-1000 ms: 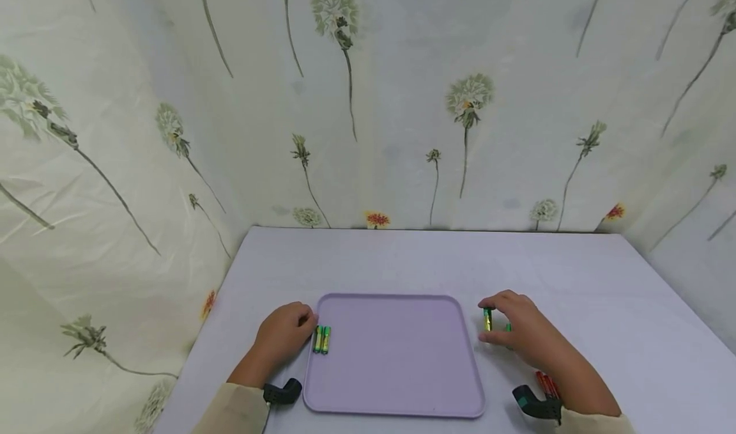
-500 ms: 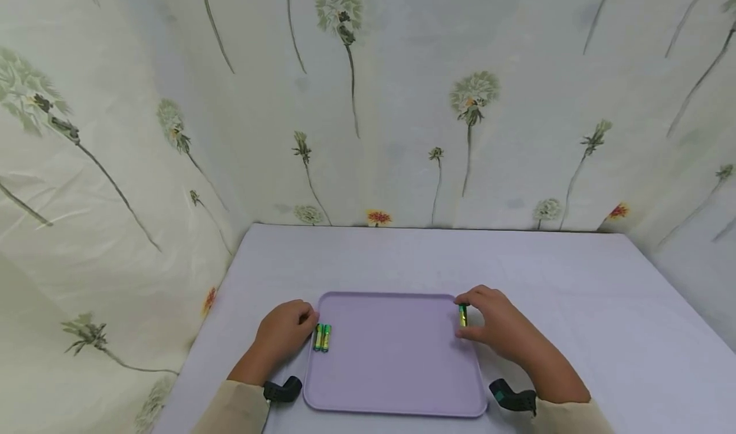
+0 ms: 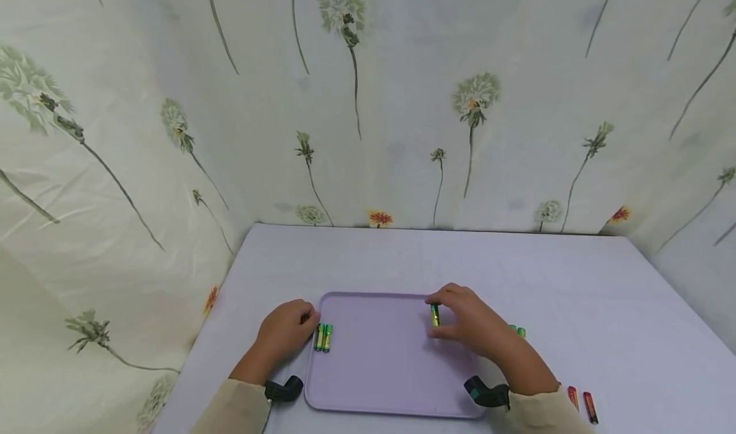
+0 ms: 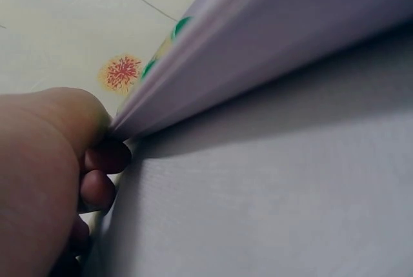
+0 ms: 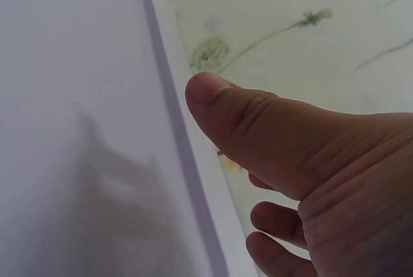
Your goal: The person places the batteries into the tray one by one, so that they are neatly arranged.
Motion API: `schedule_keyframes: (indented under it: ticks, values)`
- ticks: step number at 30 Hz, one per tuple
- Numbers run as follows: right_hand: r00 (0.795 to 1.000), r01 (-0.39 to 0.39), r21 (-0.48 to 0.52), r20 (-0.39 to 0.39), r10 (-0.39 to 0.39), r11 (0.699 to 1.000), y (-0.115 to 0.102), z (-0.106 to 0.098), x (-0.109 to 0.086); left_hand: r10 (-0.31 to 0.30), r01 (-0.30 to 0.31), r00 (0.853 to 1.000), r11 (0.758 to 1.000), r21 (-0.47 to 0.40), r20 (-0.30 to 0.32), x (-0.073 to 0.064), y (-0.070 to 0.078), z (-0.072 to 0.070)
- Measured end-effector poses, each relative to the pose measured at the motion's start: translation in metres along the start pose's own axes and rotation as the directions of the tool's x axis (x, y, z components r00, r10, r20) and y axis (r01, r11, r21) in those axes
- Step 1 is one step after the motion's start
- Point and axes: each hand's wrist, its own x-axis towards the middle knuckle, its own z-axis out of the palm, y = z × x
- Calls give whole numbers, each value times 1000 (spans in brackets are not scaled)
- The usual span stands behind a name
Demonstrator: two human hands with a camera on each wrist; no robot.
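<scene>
My right hand (image 3: 474,325) is over the right part of the purple tray (image 3: 397,373), pinching a green and gold battery (image 3: 434,316) upright between thumb and finger. In the right wrist view the thumb (image 5: 258,122) hides that battery, and a shadow falls on the tray. At the tray's left rim my left hand (image 3: 285,332) pinches the edge, thumb above and curled fingers below, as the left wrist view shows. Just inside that rim, a green and gold battery (image 3: 319,337) lies beside another battery (image 3: 328,338) like it.
Right of the tray, partly behind my right forearm, are green batteries (image 3: 521,332). Nearer the front lie a red battery (image 3: 590,408) and another red battery (image 3: 573,397). Floral cloth (image 3: 402,101) hangs behind the white table (image 3: 563,280).
My right hand has carried the battery leftward from the table beyond the tray's right rim to above the tray, uncovering red batteries. My left hand has stayed at the left rim.
</scene>
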Motion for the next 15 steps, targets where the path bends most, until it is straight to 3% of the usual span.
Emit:
schedule_keyframes:
  ticks: [15]
  values:
    - [999, 2, 20, 45, -3, 1000, -23, 16, 20, -7, 7, 1000, 1000, 0, -1, 0, -1, 1]
